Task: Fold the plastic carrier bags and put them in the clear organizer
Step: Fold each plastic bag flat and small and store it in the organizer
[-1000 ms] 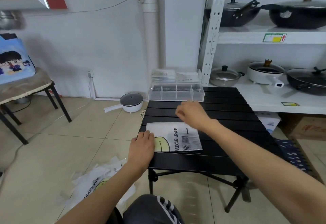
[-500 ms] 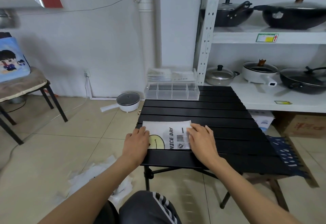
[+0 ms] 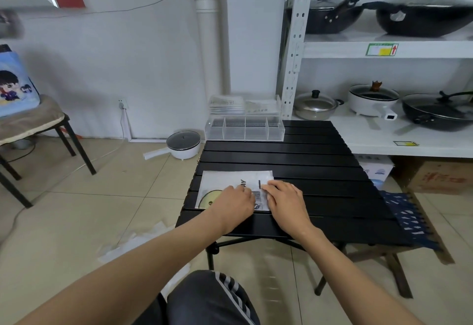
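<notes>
1. Locate the carrier bag (image 3: 231,184). It lies flat, already folded into a strip, at the near left corner of the black slatted table (image 3: 294,161).
2. Note the left hand (image 3: 234,203). It rests on the middle of the bag, fingers bent toward the printed barcode; whether they pinch the plastic cannot be told.
3. Note the right hand (image 3: 286,200). It lies on the bag's right end, fingers fairly straight, pressing the film against the slats.
4. Anchor the middle with your left hand and bring the right end over it. Align the long edges before creasing.
5. Press air out toward the open side; thin film will likely spring back otherwise.
6. Target the clear organizer (image 3: 244,129) at the far left edge. Its front compartments appear vacant.
7. More bags (image 3: 133,244) lie on the floor, left of the table.
</notes>
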A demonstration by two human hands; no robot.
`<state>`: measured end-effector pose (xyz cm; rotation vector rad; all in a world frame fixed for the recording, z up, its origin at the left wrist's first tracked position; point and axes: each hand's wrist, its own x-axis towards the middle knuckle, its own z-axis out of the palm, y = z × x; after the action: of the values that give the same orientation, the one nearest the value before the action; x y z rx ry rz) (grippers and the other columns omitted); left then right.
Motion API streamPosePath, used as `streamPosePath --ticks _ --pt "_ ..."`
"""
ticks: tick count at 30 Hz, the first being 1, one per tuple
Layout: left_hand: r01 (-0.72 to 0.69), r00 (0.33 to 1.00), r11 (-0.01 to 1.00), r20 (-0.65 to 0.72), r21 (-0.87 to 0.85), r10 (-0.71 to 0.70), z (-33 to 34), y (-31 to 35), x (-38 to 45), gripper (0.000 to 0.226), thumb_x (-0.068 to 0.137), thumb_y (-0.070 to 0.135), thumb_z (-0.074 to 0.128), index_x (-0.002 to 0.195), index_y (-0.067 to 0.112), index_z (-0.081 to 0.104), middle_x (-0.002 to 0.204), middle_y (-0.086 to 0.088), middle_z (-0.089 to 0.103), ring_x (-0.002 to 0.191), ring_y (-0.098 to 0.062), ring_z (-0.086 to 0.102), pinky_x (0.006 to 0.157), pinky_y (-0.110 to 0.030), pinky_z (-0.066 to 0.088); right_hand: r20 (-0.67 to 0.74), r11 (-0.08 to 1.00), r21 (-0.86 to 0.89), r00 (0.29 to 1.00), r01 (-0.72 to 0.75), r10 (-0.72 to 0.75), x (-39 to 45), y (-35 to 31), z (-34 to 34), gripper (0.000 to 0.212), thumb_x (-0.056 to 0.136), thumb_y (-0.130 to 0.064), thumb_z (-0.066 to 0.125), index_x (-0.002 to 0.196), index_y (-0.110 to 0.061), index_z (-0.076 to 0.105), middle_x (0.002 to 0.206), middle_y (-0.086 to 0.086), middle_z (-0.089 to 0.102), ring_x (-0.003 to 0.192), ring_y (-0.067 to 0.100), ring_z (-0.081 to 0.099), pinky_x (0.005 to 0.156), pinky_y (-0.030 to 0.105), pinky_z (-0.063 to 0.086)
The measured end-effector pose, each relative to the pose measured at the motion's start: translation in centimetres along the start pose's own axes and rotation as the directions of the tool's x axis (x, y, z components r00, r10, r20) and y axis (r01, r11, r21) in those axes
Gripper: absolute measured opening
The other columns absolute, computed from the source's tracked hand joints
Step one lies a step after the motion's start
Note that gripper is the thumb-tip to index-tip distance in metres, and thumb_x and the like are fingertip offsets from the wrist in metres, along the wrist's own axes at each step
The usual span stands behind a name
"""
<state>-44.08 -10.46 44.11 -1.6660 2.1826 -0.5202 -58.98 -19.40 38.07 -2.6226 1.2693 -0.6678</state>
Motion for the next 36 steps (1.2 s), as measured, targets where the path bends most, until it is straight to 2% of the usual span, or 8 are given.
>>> streamPosePath --ticks 7,9,13,18,22,26,32,36 --pt "0.215 0.976 0.963 -0.008 -0.162 -0.219 1.0 1.0 0.3 0.021 0.093 0.015 0.049 0.112 0.007 0.056 0.106 -0.011 0.059 0.092 -0.025 0.054 0.065 -0.034 0.044 0.071 0.999 0.031 0.997 -0.039 0.036 -0.4 -0.6 -1.2 0.066 0.088 -0.072 0.019 0.136 -0.038 0.049 0.144 -0.015 0.044 0.135 0.005 0.034 0.119 0.043 0.009" --pt "0.189 0.98 0.96 -0.024 -0.208 -0.198 1.6 0.3 0.1 0.022 0.091 0.012 0.051 0.113 0.008 0.056 0.107 -0.01 0.059 0.094 -0.025 0.054 0.067 -0.034 0.046 0.057 0.999 0.041 0.998 0.018 -0.02 -0.5 -0.4 -1.4 0.069 0.082 -0.077 0.028 0.138 -0.041 0.046 0.148 -0.016 0.037 0.139 0.005 0.029 0.12 0.048 0.004" --pt "0.131 0.966 0.905 -0.152 -0.404 -0.207 3.3 -1.4 -1.5 0.032 0.092 0.013 0.047 0.122 0.018 0.053 0.113 -0.003 0.061 0.097 -0.023 0.057 0.077 -0.038 0.052 0.011 0.994 0.05 0.995 0.095 -0.095 -0.8 0.2 -1.8 0.058 0.081 -0.061 0.061 0.134 -0.041 0.049 0.147 -0.017 0.038 0.141 0.005 0.027 0.12 0.05 -0.002" --pt "-0.047 0.961 0.786 -0.242 -0.617 -0.132 5.6 -3.4 -4.7 0.05 0.089 -0.001 0.046 0.133 0.022 0.054 0.142 0.003 0.049 0.128 -0.016 0.046 0.107 -0.029 0.039 -0.102 0.996 0.068 0.993 0.06 -0.053 -1.2 1.1 -2.0 0.024 0.084 -0.029 0.07 0.107 -0.036 0.068 0.119 -0.017 0.058 0.12 0.005 0.048 0.12 0.046 0.006" --pt "0.06 0.926 0.847 -0.288 -0.529 -0.246 6.8 -3.2 -5.3 0.04 0.083 0.017 0.063 0.123 0.019 0.058 0.129 -0.002 0.054 0.112 -0.021 0.053 0.092 -0.031 0.047 -0.067 0.975 0.091 0.978 0.204 -0.198 -1.4 0.1 -1.9 0.008 0.084 -0.035 0.063 0.092 -0.037 0.065 0.098 -0.021 0.059 0.101 0.002 0.052 0.115 0.044 0.022" --pt "0.111 0.906 0.808 -0.275 -0.578 -0.322 6.6 -2.8 -5.4 0.034 0.089 0.025 0.06 0.121 0.019 0.063 0.117 0.004 0.059 0.101 -0.016 0.054 0.084 -0.028 0.05 0.046 0.958 0.147 0.966 0.247 -0.256 -1.7 -1.0 -1.8 0.037 0.081 -0.035 0.055 0.118 -0.035 0.057 0.118 -0.019 0.054 0.114 0.005 0.047 0.111 0.036 0.028" --pt "0.133 0.867 0.591 -0.195 -0.796 -0.458 6.3 -3.4 -5.3 0.021 0.097 0.027 0.051 0.109 0.024 0.067 0.103 0.009 0.062 0.094 -0.006 0.054 0.081 -0.02 0.044 0.102 0.952 0.292 0.987 0.086 -0.121 -1.8 -1.7 -1.9 0.06 0.075 -0.019 0.042 0.132 -0.035 0.045 0.129 -0.018 0.049 0.121 0.008 0.039 0.113 0.029 0.021" --pt "0.172 0.844 0.418 -0.086 -0.892 -0.53 6.2 -3.6 -5.0 0.019 0.094 0.03 0.057 0.108 0.024 0.068 0.096 0.011 0.062 0.089 -0.004 0.056 0.081 -0.024 0.048 0.118 0.984 0.166 0.989 0.068 -0.088 -1.3 -2.4 -1.8 0.031 0.091 -0.027 0.052 0.121 -0.029 0.052 0.112 -0.017 0.053 0.106 0.005 0.045 0.11 0.033 0.024"
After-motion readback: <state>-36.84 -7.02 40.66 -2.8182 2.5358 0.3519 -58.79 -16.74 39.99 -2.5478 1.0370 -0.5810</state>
